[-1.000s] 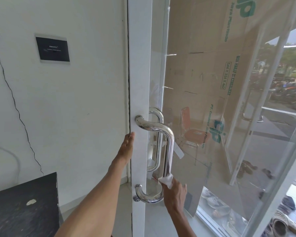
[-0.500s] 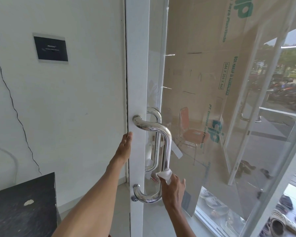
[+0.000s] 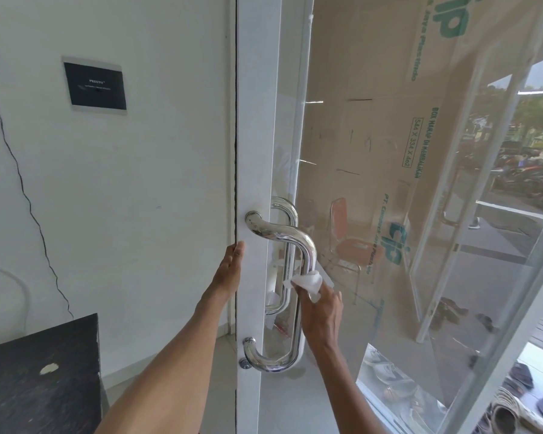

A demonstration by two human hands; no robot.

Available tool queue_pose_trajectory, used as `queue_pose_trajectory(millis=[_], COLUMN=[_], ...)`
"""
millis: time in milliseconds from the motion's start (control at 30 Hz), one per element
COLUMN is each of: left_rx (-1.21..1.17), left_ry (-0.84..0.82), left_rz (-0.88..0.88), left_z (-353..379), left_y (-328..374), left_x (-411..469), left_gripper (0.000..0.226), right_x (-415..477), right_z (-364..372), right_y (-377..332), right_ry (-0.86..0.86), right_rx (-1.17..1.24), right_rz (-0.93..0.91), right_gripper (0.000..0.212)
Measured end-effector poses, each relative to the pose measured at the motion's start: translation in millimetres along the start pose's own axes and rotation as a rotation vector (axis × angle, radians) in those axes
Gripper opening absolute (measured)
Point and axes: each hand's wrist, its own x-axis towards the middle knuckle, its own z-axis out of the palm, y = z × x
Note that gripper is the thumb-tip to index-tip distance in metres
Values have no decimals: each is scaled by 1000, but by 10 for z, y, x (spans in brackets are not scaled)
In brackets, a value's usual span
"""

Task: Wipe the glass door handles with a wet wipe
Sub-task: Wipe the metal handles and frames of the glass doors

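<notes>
— Up the bar goes the right hand (image 3: 322,305) since a second ago: it was down by the lower bend of the door handle (image 3: 309,255), and now it sits about halfway up the upright part.
— How is it posed?
— Its forearm rises from the lower right, with the back of the hand toward the camera and the fingers curled round a bunched white wet wipe (image 3: 308,281). The wipe sticks out above the knuckles and presses against the right side of the chrome bar.
— And the left hand (image 3: 231,270)?
— It has not shifted. That arm stretches up from the bottom edge, fingers straight and together, laid along the edge of the white door frame (image 3: 254,136), just below the handle's upper mount. It holds nothing.
— Anything else close by?
— A second handle (image 3: 287,205) shows through the glass behind the first. A dark bench (image 3: 38,371) stands at lower left, and a black plaque (image 3: 94,86) hangs on the white wall.
</notes>
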Motion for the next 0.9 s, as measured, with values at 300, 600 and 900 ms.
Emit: queue_pose_trajectory(millis=[300, 600, 900], left_rx=[-2, 5, 1], left_ry=[-3, -5, -13], left_rz=[-1, 18, 13], left_z=[5, 5, 12], left_y=[17, 5, -2], left_x=[-7, -4, -24], left_gripper=[59, 59, 61], right_x=[76, 375, 328], right_z=[-100, -158, -220], right_y=[-129, -404, -359], right_ry=[-99, -8, -60], right_rx=[-11, 5, 26], right_rz=[-15, -167, -138], right_gripper=[20, 12, 12])
